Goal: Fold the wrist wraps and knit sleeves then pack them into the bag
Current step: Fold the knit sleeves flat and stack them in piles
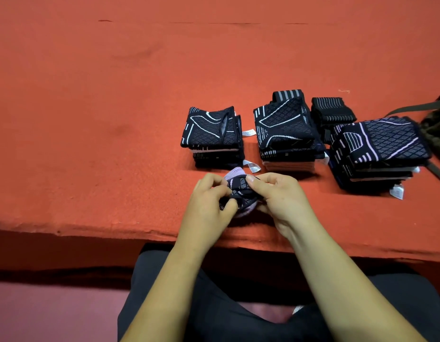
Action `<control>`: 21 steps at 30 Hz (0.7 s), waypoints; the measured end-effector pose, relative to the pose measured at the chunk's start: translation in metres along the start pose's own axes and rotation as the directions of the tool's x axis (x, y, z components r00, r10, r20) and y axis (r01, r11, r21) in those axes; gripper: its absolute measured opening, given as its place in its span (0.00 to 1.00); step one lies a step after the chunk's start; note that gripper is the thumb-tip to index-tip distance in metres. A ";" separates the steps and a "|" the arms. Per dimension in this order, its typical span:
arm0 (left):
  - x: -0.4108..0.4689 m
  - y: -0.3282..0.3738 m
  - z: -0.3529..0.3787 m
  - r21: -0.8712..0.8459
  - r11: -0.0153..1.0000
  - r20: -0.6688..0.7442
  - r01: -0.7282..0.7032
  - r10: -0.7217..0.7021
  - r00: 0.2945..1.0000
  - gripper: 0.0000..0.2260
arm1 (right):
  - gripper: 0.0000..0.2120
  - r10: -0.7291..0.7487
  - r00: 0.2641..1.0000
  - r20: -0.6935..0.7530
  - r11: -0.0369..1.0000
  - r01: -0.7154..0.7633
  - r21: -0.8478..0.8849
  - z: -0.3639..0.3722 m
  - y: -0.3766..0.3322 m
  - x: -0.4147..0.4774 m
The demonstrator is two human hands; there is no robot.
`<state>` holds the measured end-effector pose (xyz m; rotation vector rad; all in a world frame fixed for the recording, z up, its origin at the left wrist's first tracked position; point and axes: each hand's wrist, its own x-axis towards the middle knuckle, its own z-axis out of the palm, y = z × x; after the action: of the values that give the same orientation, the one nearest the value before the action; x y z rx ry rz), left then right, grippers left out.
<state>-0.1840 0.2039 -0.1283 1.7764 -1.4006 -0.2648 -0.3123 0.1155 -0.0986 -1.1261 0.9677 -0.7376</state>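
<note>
Folding step in hand, by my judgement. My left hand (209,196) and right hand (275,196) both pinch one bunched knit sleeve (238,188), which sits between them and is not yet flat. Folded stacks (285,129) lie just beyond the hands, and the bag (433,129) is well off to their right. The next move calls for smoothing the sleeve, folding it square and stacking it.
</note>
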 end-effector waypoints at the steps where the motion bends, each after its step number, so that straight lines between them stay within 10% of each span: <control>1: -0.001 0.001 0.000 -0.044 0.999 -0.030 0.008 -0.010 0.999 0.07 | 0.07 0.001 1.000 0.004 1.000 -0.001 0.008 0.000 0.000 0.000; 3: -0.001 0.003 -0.002 -0.283 0.953 -0.061 0.104 -0.126 0.990 0.05 | 0.09 -0.011 1.000 -0.013 0.999 0.011 0.032 -0.003 0.002 0.001; 7: 0.005 0.002 -0.005 -0.790 0.550 0.035 0.272 -0.403 0.915 0.07 | 0.14 -0.016 0.998 -0.054 0.999 0.018 0.050 -0.012 0.008 0.004; 15: 0.008 -0.019 -0.024 -0.984 -0.150 0.173 0.095 -0.684 0.708 0.12 | 0.11 -0.119 0.963 -0.243 0.991 0.130 0.029 -0.043 0.015 0.013; 21: 0.002 -0.042 -0.035 -0.984 0.100 0.040 0.146 -0.679 0.733 0.10 | 0.07 -0.074 0.981 -0.180 0.982 0.103 0.160 -0.057 0.015 0.008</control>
<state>-0.1319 0.2196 -0.1352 0.9262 -0.0710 -0.8061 -0.3611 0.0905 -0.1227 -0.9730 0.9854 -0.9847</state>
